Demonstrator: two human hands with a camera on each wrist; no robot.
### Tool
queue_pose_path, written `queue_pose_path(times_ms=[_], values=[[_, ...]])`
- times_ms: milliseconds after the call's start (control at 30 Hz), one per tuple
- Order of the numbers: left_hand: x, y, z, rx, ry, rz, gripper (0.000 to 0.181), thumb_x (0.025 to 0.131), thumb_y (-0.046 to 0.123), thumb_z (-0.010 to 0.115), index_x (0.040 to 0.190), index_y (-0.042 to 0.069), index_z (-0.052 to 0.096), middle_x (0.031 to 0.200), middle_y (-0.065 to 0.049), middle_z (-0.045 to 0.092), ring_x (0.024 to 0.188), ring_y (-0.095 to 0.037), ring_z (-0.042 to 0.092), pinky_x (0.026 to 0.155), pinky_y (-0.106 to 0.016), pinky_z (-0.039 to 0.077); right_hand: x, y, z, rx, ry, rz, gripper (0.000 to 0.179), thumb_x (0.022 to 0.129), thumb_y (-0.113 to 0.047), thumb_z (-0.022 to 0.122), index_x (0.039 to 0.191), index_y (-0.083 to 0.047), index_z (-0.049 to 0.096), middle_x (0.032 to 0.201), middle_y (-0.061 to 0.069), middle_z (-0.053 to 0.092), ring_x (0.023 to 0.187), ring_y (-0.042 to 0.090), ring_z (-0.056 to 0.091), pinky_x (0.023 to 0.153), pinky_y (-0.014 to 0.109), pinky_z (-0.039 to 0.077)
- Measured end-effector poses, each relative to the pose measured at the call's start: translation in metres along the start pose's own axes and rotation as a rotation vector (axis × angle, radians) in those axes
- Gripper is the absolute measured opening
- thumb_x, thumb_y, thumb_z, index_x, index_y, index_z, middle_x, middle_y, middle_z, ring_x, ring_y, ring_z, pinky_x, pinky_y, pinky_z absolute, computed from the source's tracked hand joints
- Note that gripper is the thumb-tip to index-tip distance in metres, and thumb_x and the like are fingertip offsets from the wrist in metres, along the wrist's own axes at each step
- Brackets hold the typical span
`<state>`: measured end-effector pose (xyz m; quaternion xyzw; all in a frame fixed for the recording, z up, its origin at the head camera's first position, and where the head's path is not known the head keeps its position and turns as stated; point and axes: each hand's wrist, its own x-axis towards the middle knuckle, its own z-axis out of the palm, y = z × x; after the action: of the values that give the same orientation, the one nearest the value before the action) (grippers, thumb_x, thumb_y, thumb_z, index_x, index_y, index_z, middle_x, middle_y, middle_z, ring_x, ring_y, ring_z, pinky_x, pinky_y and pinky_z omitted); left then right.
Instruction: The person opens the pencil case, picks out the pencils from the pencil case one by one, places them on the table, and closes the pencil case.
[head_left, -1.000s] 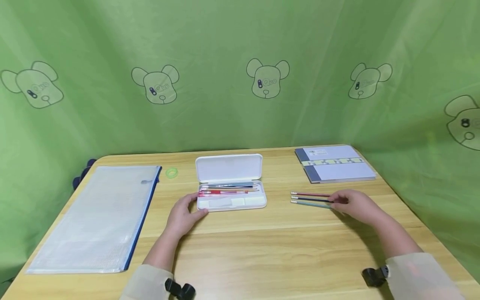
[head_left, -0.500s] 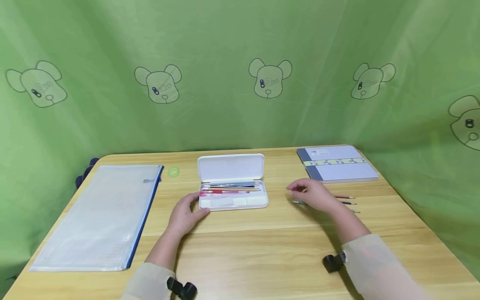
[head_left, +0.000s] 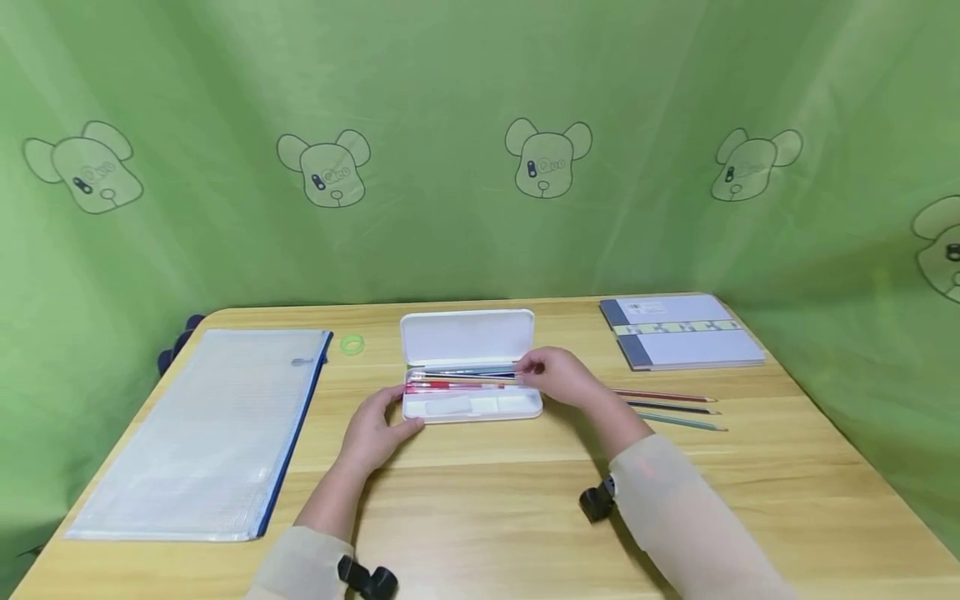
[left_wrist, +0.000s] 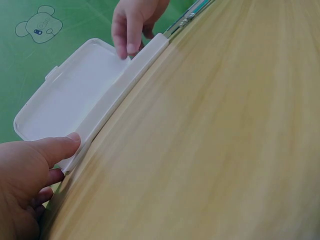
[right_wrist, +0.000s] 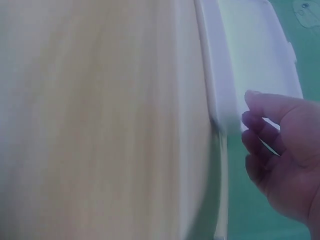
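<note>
A white pencil case (head_left: pixel 450 417) lies with its lid raised in the middle of the table. Inside, several pencils (head_left: pixel 465 372) and a red pen (head_left: pixel 450 386) lie lengthwise. My left hand (head_left: pixel 373 429) holds the case's left end, thumb against its front wall (left_wrist: pixel 117 102). Over the right end of the case is my right hand (head_left: pixel 558 377), fingertips at the pencils' ends; in the right wrist view its thumb and fingers are loosely bent, with nothing seen between them. To the right of that hand lie three pencils, red (head_left: pixel 667 395), dark (head_left: pixel 675 407) and teal (head_left: pixel 686 422).
A clear zip folder (head_left: pixel 202 433) with a blue edge covers the table's left side. A green tape ring (head_left: pixel 352 344) lies between it and the case. At the back right lies a notebook (head_left: pixel 690 343) with a patterned band. A green curtain (head_left: pixel 450 233) hangs behind the table.
My right hand has left the three pencils on the right and moved leftward to the pencil case, uncovering their sharpened ends. The left hand has stayed at the case.
</note>
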<state>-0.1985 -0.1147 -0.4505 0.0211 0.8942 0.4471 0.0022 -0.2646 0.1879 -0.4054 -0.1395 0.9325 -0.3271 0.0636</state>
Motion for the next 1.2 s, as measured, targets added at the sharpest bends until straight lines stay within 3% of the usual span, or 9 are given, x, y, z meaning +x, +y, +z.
queue_pose_path(times_ms=[300,567,767,1033,1200], values=[[0.0,0.001,-0.001,-0.004,0.002,0.004,0.063,0.085,0.029,0.075,0.14,0.006,0.052,0.145,-0.016,0.052,0.139,-0.038,0.042,0.119,-0.054,0.031,0.015,-0.013,0.007,-0.112,-0.078,0.072,0.017,0.089,-0.011,0.069,0.105,-0.006,0.071,0.101,0.007,0.072,0.097,0.021,0.063,0.097,0.042,0.051],[0.0,0.003,-0.002,0.002,0.006,-0.001,0.063,0.085,0.029,0.075,0.14,0.006,0.052,0.145,-0.016,0.052,0.139,-0.038,0.042,0.119,-0.053,0.031,0.018,-0.019,0.009,-0.149,-0.085,0.09,0.011,0.088,-0.008,0.069,0.099,-0.007,0.071,0.094,0.006,0.07,0.088,0.02,0.059,0.092,0.041,0.051],[-0.001,0.002,-0.001,-0.003,0.001,-0.015,0.063,0.086,0.028,0.075,0.14,0.007,0.052,0.145,-0.016,0.052,0.14,-0.038,0.041,0.119,-0.053,0.03,0.019,-0.018,0.01,-0.12,-0.108,0.097,0.011,0.088,-0.007,0.069,0.099,-0.007,0.071,0.09,0.005,0.065,0.086,0.019,0.055,0.086,0.037,0.049],[-0.001,0.001,0.0,0.001,0.0,-0.013,0.062,0.086,0.028,0.075,0.141,0.007,0.051,0.146,-0.016,0.051,0.14,-0.038,0.041,0.119,-0.054,0.03,0.018,-0.007,0.011,-0.042,-0.083,0.076,0.016,0.088,-0.012,0.071,0.103,-0.006,0.073,0.098,0.007,0.07,0.091,0.018,0.059,0.089,0.038,0.051],[0.0,0.001,-0.001,0.006,0.005,0.001,0.063,0.086,0.028,0.075,0.14,0.006,0.051,0.145,-0.017,0.052,0.139,-0.039,0.041,0.119,-0.054,0.031,0.013,0.001,0.006,0.004,-0.046,0.048,0.019,0.088,-0.015,0.071,0.105,-0.006,0.073,0.096,0.006,0.069,0.085,0.016,0.056,0.078,0.03,0.048]])
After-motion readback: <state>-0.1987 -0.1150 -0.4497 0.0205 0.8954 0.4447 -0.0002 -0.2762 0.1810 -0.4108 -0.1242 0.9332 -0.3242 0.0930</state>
